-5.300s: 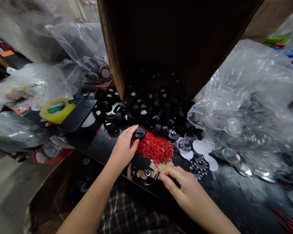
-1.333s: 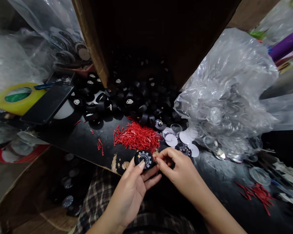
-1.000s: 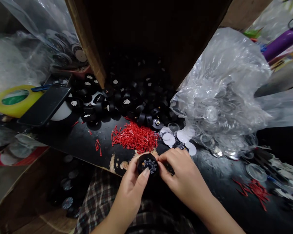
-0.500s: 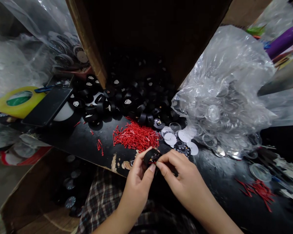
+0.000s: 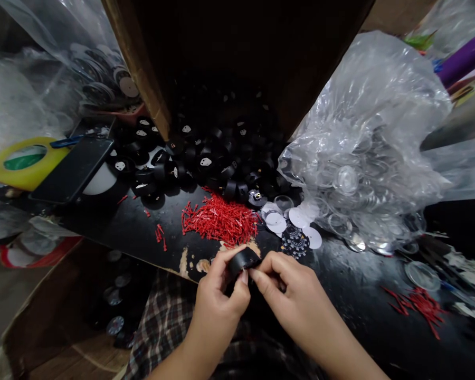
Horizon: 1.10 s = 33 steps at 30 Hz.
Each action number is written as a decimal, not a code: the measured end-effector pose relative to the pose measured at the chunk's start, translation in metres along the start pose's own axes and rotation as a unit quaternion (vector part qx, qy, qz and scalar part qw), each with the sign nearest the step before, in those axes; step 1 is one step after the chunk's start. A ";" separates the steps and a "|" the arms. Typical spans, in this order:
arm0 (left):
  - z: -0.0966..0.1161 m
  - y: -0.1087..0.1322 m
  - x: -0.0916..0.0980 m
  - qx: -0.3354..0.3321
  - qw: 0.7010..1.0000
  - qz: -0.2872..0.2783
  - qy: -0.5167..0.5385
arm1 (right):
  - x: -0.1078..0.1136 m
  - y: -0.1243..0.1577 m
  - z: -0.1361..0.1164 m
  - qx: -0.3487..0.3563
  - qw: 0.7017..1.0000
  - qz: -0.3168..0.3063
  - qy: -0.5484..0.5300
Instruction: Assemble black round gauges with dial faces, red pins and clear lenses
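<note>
Black casing (image 5: 243, 258) fills our work in the head view, tilted above the near edge of the table (image 5: 364, 295), its face turned from sight: our left hand (image 5: 220, 293) grips its rim, and our right hand (image 5: 288, 285) brings narrowed fingertips to its right side, holding what we cannot tell. We judge this piece unfinished. Much seems left: beyond lie loose red slivers (image 5: 224, 219) and heaped dark housings (image 5: 206, 161). At near left, one dial-faced piece (image 5: 114, 325) looks further along.

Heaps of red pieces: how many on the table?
2: a large red heap beyond the left hand, and a smaller red heap right of the right hand. Loose red pieces lie left of the large one; others may be hidden.
</note>
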<state>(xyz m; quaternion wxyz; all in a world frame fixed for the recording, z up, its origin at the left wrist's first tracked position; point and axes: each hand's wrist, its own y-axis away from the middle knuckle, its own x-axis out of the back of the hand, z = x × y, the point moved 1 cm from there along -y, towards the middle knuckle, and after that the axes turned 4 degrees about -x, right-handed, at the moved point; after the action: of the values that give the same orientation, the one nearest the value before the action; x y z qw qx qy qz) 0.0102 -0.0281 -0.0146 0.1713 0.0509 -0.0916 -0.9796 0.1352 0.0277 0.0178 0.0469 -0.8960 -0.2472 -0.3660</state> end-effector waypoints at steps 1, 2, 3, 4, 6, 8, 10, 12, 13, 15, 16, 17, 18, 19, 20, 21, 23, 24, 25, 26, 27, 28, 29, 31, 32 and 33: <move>0.000 -0.001 0.000 0.020 0.999 -0.015 0.028 | 0.001 -0.001 0.001 0.001 1.000 -0.003 0.001; -0.001 -0.003 0.000 0.045 0.997 -0.027 0.063 | 0.003 -0.002 0.002 0.008 1.000 -0.002 0.004; -0.001 -0.004 0.000 0.072 0.992 -0.037 0.098 | 0.004 -0.002 0.003 0.023 1.000 0.004 0.010; -0.001 -0.005 0.000 0.093 0.986 -0.042 0.129 | 0.005 -0.003 0.003 0.044 0.999 0.012 0.020; -0.001 -0.007 0.000 0.114 0.979 -0.044 0.163 | 0.007 -0.005 0.004 0.094 0.994 0.030 0.055; 0.000 -0.007 0.001 0.109 0.981 -0.042 0.157 | 0.006 -0.008 0.004 0.134 0.984 0.042 0.109; 0.000 -0.005 0.001 0.104 0.986 -0.038 0.126 | 0.003 -0.010 0.004 0.158 0.974 0.051 0.155; -0.002 -0.003 0.000 0.117 0.987 -0.027 0.108 | 0.000 -0.011 0.004 0.168 0.968 0.060 0.175; -0.004 -0.002 -0.001 0.137 0.983 -0.020 0.118 | -0.001 -0.011 0.003 0.165 0.969 0.065 0.172; -0.009 0.001 -0.005 0.185 0.968 0.001 0.167 | -0.002 -0.011 0.002 0.130 0.977 0.074 0.149; -0.011 0.002 -0.007 0.200 0.962 0.008 0.187 | -0.002 -0.011 0.002 0.102 0.983 0.073 0.132; -0.013 0.002 -0.008 0.198 0.962 0.009 0.190 | -0.001 -0.011 0.002 0.069 0.989 0.067 0.115; -0.015 0.002 -0.008 0.180 0.969 0.004 0.171 | 0.001 -0.011 0.002 0.038 0.993 0.053 0.099; -0.016 0.001 -0.008 0.149 0.979 -0.006 0.137 | 0.004 -0.011 0.003 0.012 0.996 0.032 0.082; -0.017 -0.001 -0.007 0.118 0.988 -0.017 0.100 | 0.007 -0.013 0.006 -0.003 0.998 0.003 0.059; -0.017 -0.003 -0.007 0.098 0.992 -0.032 0.073 | 0.012 -0.015 0.009 -0.008 0.999 -0.029 0.033; -0.019 -0.006 -0.005 0.098 0.991 -0.044 0.083 | 0.022 -0.026 0.019 -0.008 0.999 -0.048 -0.001; -0.020 -0.007 -0.004 0.108 0.987 -0.041 0.114 | 0.028 -0.034 0.026 -0.012 1.000 -0.024 0.011; -0.021 -0.009 -0.004 0.117 0.981 -0.035 0.149 | 0.033 -0.043 0.033 -0.022 0.998 0.014 0.051; -0.022 -0.010 -0.004 0.122 0.976 -0.030 0.179 | 0.038 -0.052 0.040 -0.038 0.991 0.056 0.114; -0.023 -0.010 -0.005 0.123 0.971 -0.028 0.201 | 0.042 -0.061 0.046 -0.052 0.979 0.084 0.180; -0.024 -0.011 -0.005 0.122 0.969 -0.029 0.213 | 0.045 -0.070 0.052 -0.060 0.966 0.093 0.232; -0.025 -0.011 -0.006 0.122 0.967 -0.033 0.221 | 0.048 -0.078 0.057 -0.062 0.957 0.089 0.267; -0.025 -0.012 -0.006 0.128 0.962 -0.033 0.238 | 0.051 -0.087 0.064 -0.054 0.954 0.074 0.285; -0.025 -0.012 -0.006 0.132 0.960 -0.028 0.247 | 0.054 -0.090 0.066 -0.048 0.956 0.072 0.281; -0.024 -0.012 -0.006 0.136 0.956 -0.020 0.258 | 0.056 -0.090 0.068 -0.043 0.957 0.069 0.280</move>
<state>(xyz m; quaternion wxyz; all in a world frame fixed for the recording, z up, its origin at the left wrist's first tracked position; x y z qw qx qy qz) 0.0145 -0.0189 -0.0399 0.1608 0.3261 -0.1757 -0.9148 0.1692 0.1467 -0.0026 0.1005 -0.7737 -0.1454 -0.6084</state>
